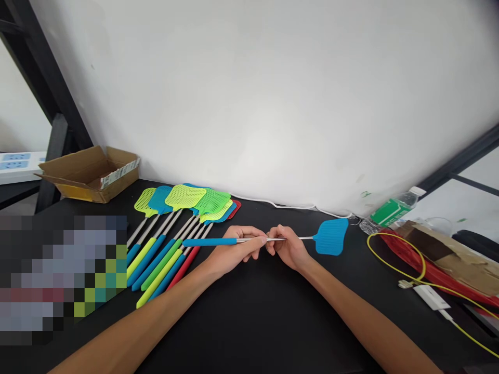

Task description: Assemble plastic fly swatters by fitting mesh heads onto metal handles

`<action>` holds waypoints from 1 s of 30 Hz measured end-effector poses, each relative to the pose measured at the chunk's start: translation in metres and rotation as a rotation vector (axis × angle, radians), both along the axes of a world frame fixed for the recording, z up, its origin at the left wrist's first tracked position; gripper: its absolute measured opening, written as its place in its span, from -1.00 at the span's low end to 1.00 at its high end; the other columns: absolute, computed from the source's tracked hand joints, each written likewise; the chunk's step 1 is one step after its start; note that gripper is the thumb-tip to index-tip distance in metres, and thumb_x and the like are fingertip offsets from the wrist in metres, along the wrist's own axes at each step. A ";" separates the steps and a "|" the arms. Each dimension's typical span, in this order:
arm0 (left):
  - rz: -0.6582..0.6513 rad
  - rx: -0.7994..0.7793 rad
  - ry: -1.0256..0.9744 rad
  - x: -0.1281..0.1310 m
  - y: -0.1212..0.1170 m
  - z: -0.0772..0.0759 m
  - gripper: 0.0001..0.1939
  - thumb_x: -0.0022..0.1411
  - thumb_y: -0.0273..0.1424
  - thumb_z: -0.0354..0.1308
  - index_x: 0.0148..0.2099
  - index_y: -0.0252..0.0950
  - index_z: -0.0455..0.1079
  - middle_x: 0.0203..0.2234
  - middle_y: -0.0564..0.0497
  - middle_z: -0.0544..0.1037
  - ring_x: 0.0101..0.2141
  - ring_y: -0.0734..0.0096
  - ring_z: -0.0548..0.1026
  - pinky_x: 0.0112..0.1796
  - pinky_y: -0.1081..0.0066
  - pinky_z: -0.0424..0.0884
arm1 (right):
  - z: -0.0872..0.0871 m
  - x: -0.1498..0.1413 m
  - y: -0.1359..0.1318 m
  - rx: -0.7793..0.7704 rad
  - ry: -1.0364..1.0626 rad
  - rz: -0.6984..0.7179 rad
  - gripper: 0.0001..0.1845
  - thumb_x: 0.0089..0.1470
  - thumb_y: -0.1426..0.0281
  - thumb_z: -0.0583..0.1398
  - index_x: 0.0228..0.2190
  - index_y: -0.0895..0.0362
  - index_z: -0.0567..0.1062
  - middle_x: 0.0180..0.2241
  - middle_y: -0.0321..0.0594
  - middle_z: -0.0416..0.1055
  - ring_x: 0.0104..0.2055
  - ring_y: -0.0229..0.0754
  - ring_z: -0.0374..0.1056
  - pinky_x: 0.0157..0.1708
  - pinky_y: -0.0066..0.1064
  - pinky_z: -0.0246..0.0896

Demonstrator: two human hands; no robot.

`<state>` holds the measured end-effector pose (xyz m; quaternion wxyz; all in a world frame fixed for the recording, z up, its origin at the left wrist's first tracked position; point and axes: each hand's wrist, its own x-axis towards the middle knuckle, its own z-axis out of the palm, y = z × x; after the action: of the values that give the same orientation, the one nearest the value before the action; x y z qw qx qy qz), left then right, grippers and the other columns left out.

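A blue fly swatter [330, 238] lies level across both hands, its blue grip to the left and its paddle to the right. My left hand [239, 245] is closed on the metal rod just past the grip, thumb along the top. Close beside it, my right hand [288, 246] pinches the same rod nearer the paddle. The fingertips of both hands almost meet at the middle of the rod. To the left, several fly swatters [185, 197] in yellow, green, blue and red lie overlapping, paddles toward the wall and handles toward me.
An open cardboard box [89, 176] stands at the back left by a white power strip [21, 166]. On the right are a tilted plastic bottle [393, 210], a yellow cable [370, 249], a white adapter [432, 298] and a red bag [432, 270]. The left front is blurred out.
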<state>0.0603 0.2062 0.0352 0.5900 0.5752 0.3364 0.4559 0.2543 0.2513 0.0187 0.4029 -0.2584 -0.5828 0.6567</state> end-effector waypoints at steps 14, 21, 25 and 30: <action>-0.082 0.031 -0.010 0.001 -0.002 0.001 -0.75 0.24 -0.24 0.26 -0.15 -0.33 0.52 -0.45 -0.06 0.61 -0.46 0.45 0.45 -0.57 0.55 0.22 | 0.002 0.002 -0.002 0.128 -0.150 0.120 -0.40 0.24 0.03 0.15 -0.63 0.19 0.57 -0.67 -0.16 0.44 -0.57 -0.20 0.35 -0.48 -0.38 0.15; -0.066 0.023 0.007 0.002 -0.003 0.002 -0.78 0.23 -0.26 0.27 -0.20 -0.32 0.47 -0.47 -0.04 0.59 -0.48 0.45 0.44 -0.57 0.54 0.22 | 0.003 0.005 -0.004 0.182 -0.232 0.131 -0.44 0.26 0.08 0.15 -0.62 0.17 0.56 -0.62 -0.17 0.46 -0.48 -0.17 0.37 -0.34 -0.33 0.22; -0.079 0.022 0.015 0.002 -0.001 -0.002 -0.68 0.16 -0.19 0.34 -0.16 -0.30 0.44 -0.49 0.00 0.56 -0.51 0.48 0.42 -0.59 0.54 0.19 | 0.004 0.004 -0.007 0.159 -0.210 0.103 -0.42 0.26 0.12 0.16 -0.69 0.16 0.50 -0.68 -0.22 0.37 -0.51 -0.19 0.33 -0.38 -0.35 0.15; -0.063 0.037 -0.007 0.002 -0.002 -0.001 -0.70 0.20 -0.18 0.30 -0.18 -0.32 0.47 -0.49 -0.02 0.56 -0.50 0.45 0.45 -0.57 0.52 0.22 | 0.001 0.001 -0.007 0.097 -0.188 0.069 -0.42 0.23 0.10 0.19 -0.73 0.13 0.36 -0.75 -0.35 0.17 -0.63 -0.31 0.06 -0.53 -0.38 -0.10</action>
<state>0.0620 0.2041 0.0345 0.5945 0.5949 0.3075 0.4450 0.2557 0.2439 0.0201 0.3357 -0.2787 -0.6578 0.6139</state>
